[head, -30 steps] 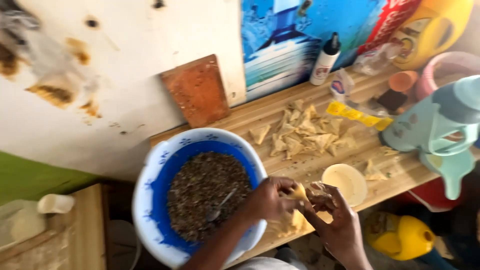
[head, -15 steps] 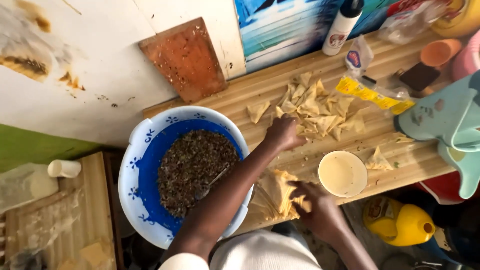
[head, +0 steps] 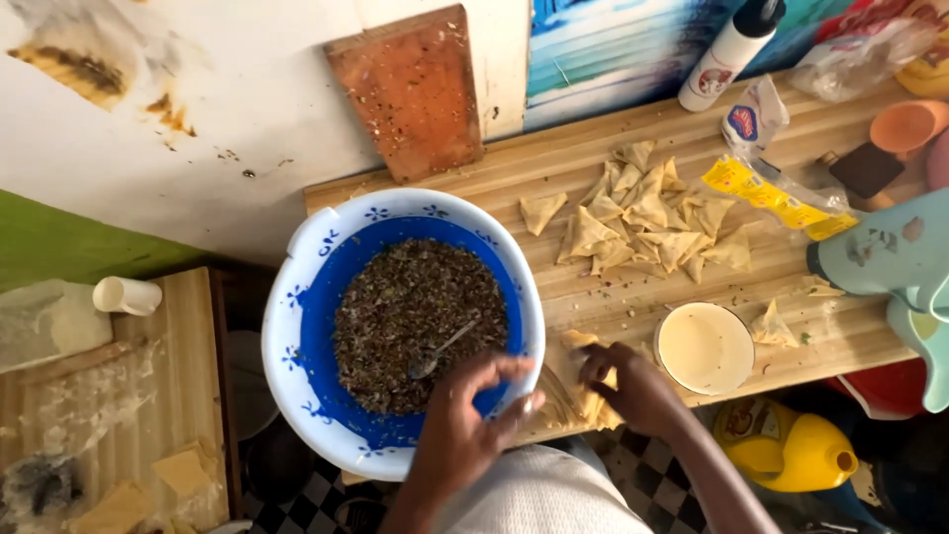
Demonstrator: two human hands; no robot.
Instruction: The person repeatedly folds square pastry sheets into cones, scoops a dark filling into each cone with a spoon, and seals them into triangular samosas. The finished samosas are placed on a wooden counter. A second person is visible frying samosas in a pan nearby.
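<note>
My left hand hovers over the near rim of a blue and white bowl, fingers apart, holding nothing I can see. The bowl holds dark minced filling with a metal spoon lying in it. My right hand rests curled on a small stack of pale pastry sheets at the front edge of the wooden table. A pile of folded triangular pastries lies farther back. A small bowl of cream-coloured paste stands just right of my right hand.
A reddish cutting board leans on the wall. A white bottle, yellow packet, orange cup and teal plastic vessel crowd the right. A yellow jug stands below. A low wooden stand with a white cup is left.
My left hand reached to the pile of folded pastries, then drew back to the bowl's near rim. My right hand stayed on the pastry sheets.
</note>
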